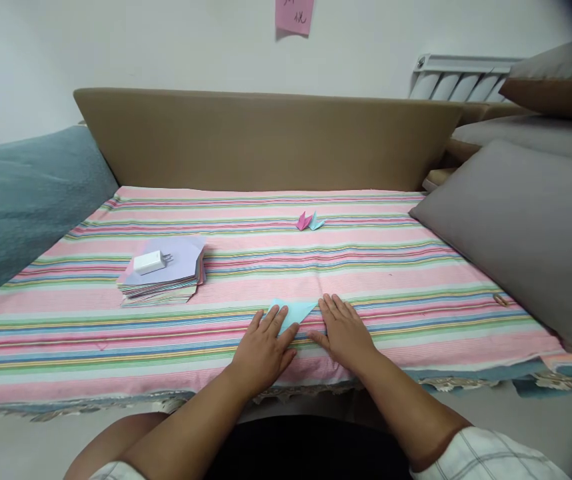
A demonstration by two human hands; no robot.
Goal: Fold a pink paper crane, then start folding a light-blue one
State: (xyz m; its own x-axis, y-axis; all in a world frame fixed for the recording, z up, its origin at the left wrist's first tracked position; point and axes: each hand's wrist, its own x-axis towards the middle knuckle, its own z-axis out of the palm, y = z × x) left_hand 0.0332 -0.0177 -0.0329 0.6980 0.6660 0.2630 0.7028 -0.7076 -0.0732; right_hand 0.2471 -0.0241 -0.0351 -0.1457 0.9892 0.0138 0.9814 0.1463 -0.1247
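Note:
A light blue sheet of paper (296,312), folded to a triangle, lies flat on the striped cloth (266,273) in front of me. My left hand (266,343) rests on its left part with fingers spread, hiding some of it. At the paper's right tip, my right hand (346,333) lies flat with the fingertips touching or close beside the point. Farther back sit two small folded paper pieces side by side, a pink one (303,221) and a light blue one (315,222).
To the left, a white charger plug (149,262) lies on a stack of coloured paper (186,260). Grey cushions (526,227) are piled at the right, with a small brown ring-like item (500,300) nearby. A brown backrest (266,140) stands behind, a blue-green cushion (26,200) at left.

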